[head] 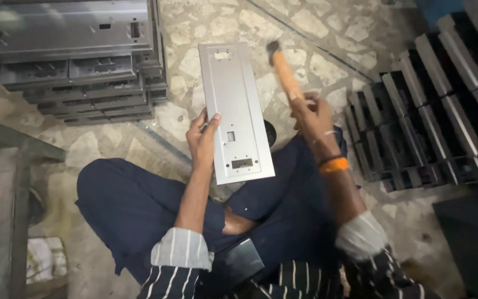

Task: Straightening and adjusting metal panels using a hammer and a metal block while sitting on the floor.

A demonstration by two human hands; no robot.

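A long grey sheet-metal plate [232, 105] with small cut-outs is held up over my crossed legs. My left hand [201, 139] grips its left edge, thumb on the face. My right hand [312, 117] is closed around the wooden handle of a hammer [285, 71], which points up and away to the right of the plate. The hammer looks blurred. A dark round object [270, 133] peeks out from under the plate's right edge.
A stack of grey metal panels [78, 61] lies at the upper left on the stone floor. Rows of dark metal channels [432, 99] stand at the right. A metal frame [12, 182] is at the left. A dark block [239, 260] sits by my lap.
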